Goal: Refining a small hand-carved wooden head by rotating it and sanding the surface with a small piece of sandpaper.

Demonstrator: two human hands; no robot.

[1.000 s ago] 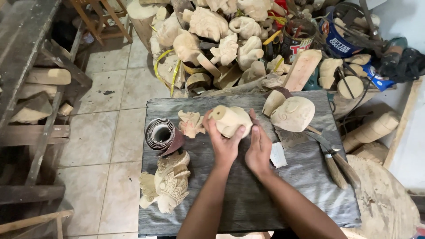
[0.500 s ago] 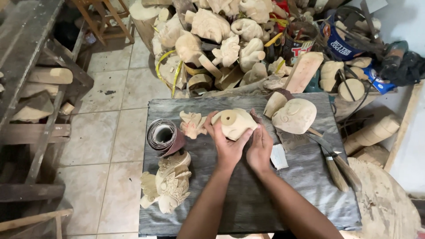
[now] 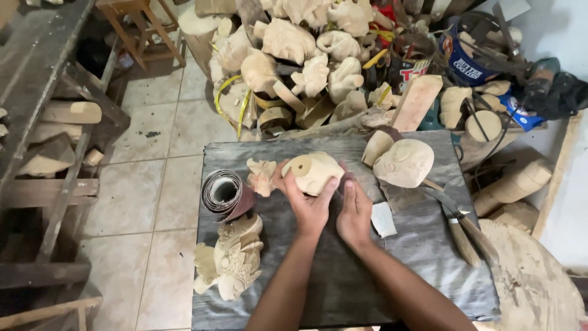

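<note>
— While the left hand (image 3: 309, 205) cups that pale rounded wood carving (image 3: 313, 173) on the grey work table (image 3: 343, 288), where exactly does the grip sit?

— Fingers spread and curled over the near side of the piece, thumb out toward the small flat carved piece (image 3: 261, 176) just to its left. The carving rests on the table near the far middle, not lifted as far as I can tell.

— And the right hand (image 3: 354, 214)?

— Flat, fingers pressed together, lying just beside the carving's right flank; it may be rubbing with something under the palm (hidden, so I cannot tell). I would not call it a grip.

— How would you expect the piece to handle?

— Stiff, raw wood, dry and slightly dusty, so not slippery. It looks light enough for one hand, judging by its bulk against the palm. The round stub end facing up looks sturdy; thin carved edges would be the fragile part. I would hold it around the broad body.

— Anything crowding it?

— A roll of sandpaper (image 3: 225, 193) to the left, a finely detailed carved figure (image 3: 231, 257) nearer the person, a larger rounded carving (image 3: 404, 162) to the right, and chisels (image 3: 462, 227) near the right edge.
</note>
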